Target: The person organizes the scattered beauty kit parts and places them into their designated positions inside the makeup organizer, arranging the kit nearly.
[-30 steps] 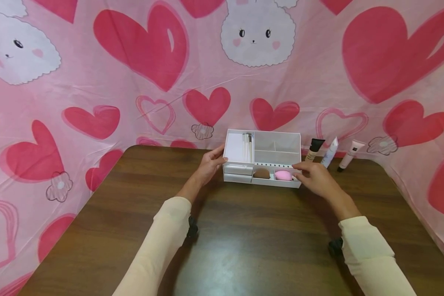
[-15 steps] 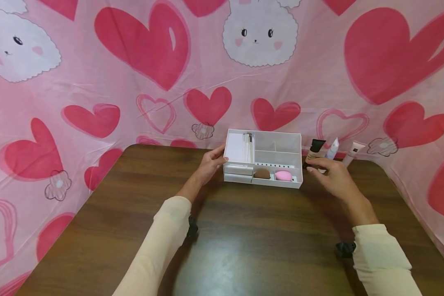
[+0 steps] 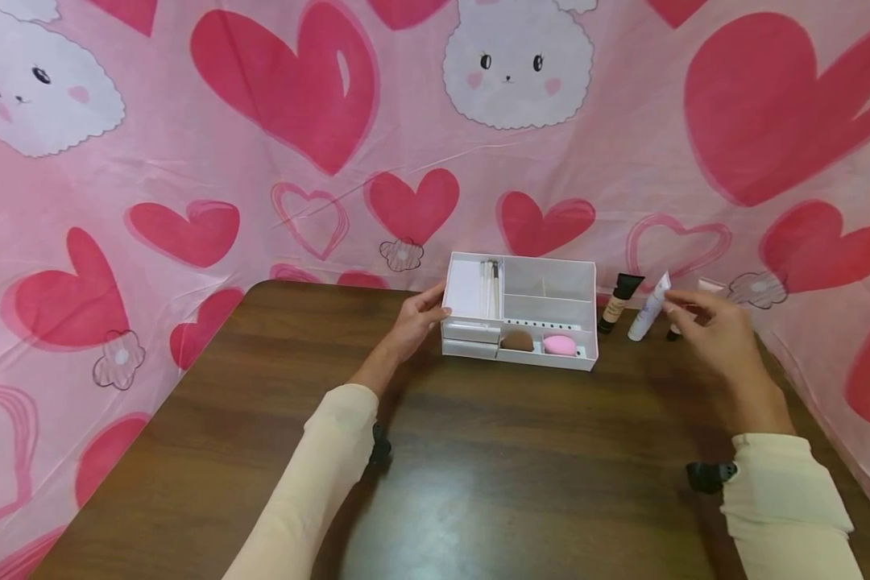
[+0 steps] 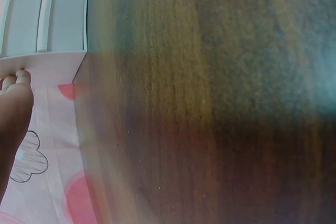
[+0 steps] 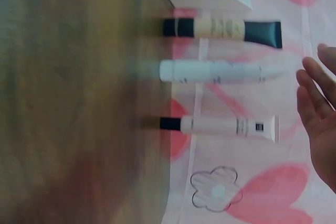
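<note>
In the head view my left hand (image 3: pixel 415 322) rests against the left side of a white desk organizer (image 3: pixel 544 361), thumb at its front edge. The left wrist view shows those fingertips (image 4: pixel 22 77) touching the outer side wall. My right hand (image 3: pixel 718 334) hovers by three cosmetic tubes standing on their caps, its fingers loosely bent and holding nothing. Nearest its fingertips is the white tube (image 3: pixel 648 310). A beige tube with black ends (image 3: pixel 619 304) stands left of it. The pale pink tube (image 5: pixel 226 125) is partly hidden behind my hand in the head view.
The organizer holds slim makeup brushes (image 3: pixel 490 290), a brown makeup sponge (image 3: pixel 517 341) and a pink makeup sponge (image 3: pixel 560 345); small drawers (image 3: pixel 471 341) fill its front left. It stands near the back of the wooden table (image 3: pixel 435 459), before a pink heart-patterned cloth (image 3: pixel 319 217).
My right hand has let go of the organizer's right front and moved right, past the beige tube to the white one. The left hand stays at the organizer's side.
</note>
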Motion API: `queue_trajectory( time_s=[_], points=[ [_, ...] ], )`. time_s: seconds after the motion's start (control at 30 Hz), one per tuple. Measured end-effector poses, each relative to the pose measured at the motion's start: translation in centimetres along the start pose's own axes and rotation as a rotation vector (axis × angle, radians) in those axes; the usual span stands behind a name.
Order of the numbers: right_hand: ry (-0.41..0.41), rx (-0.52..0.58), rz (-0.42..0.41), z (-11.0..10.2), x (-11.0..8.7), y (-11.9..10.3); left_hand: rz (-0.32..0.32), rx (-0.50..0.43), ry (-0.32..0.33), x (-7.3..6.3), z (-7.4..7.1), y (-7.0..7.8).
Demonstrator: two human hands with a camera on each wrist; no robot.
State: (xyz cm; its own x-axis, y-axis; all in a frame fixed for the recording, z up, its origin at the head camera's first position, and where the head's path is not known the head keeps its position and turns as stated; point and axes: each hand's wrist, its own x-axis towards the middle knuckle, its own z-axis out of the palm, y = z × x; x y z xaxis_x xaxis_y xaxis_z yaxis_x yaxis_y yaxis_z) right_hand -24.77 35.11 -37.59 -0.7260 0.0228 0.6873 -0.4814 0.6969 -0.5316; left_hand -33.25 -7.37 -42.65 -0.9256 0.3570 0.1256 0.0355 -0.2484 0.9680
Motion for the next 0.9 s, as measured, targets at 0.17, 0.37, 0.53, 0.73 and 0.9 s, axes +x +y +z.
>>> queue_trajectory(
  time_s=[0.17,0.37,0.53,0.73,0.9],
  points=[
    [0.166,0.033,0.108,-1.7,1.2,1.6,0.004,-0.007,-0.003,0.1,0.1,0.0],
    [0.219,-0.058,0.264,-3.3,2.5,3.4,0.011,-0.005,-0.01,0.1,0.2,0.0],
    [0.162,-0.078,0.343,-3.8,3.0,4.6,0.012,-0.007,-0.013,0.1,0.2,-0.2],
    [-0.02,-0.106,0.278,-4.0,3.2,6.2,0.008,-0.014,0.004,0.1,0.1,-0.1],
    [-0.099,-0.137,0.251,-3.8,3.4,6.9,0.009,-0.014,0.006,0.0,0.1,0.0]
  ],
)
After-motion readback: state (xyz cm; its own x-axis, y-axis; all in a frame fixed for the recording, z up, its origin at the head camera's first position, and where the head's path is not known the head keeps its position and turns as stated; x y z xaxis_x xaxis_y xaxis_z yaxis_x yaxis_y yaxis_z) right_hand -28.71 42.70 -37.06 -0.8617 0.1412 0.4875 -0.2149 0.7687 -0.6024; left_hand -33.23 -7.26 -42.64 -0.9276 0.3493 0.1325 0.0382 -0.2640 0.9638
